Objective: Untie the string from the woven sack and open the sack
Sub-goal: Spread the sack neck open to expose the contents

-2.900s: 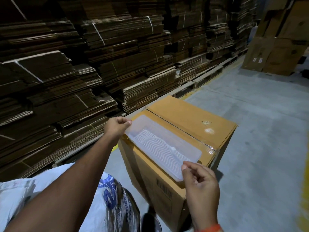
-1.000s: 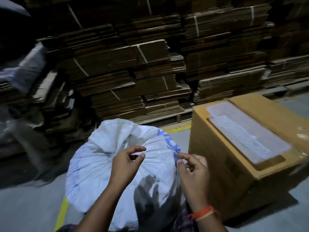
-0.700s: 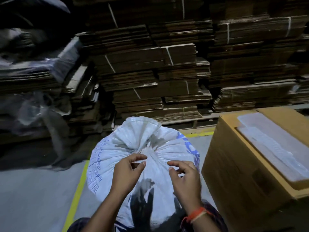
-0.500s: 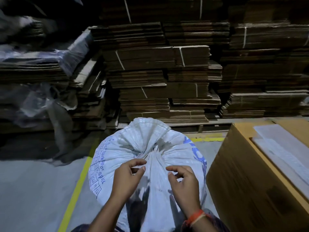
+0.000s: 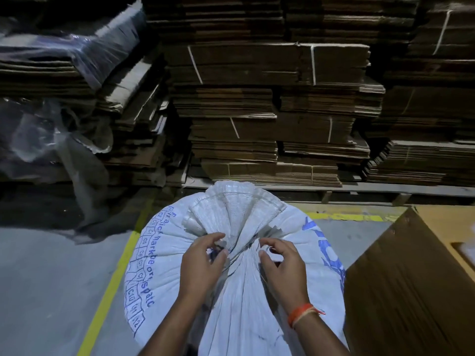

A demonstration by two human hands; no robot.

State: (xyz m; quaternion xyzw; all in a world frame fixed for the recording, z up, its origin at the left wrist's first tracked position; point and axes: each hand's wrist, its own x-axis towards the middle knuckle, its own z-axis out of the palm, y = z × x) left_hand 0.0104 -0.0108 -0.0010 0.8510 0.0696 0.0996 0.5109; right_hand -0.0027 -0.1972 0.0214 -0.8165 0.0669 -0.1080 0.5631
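Fingers of both the left hand [image 5: 203, 263] and right hand [image 5: 281, 265] curl and pinch at the gathered neck of the woven sack [image 5: 239, 291], whose cloth looks soft and pleated, so the tight string there, too thin to make out, probably wants fingertip picking.

cardboard box [image 5: 411, 291] crowding right, floor [image 5: 51, 278] seemingly open left

String can't be made out at the sack [image 5: 239, 291] neck, hidden betw. left hand [image 5: 203, 263] & right hand [image 5: 282, 265]. Sack bottom cut off by the frame edge; box [image 5: 411, 278] right of sack cut off too.
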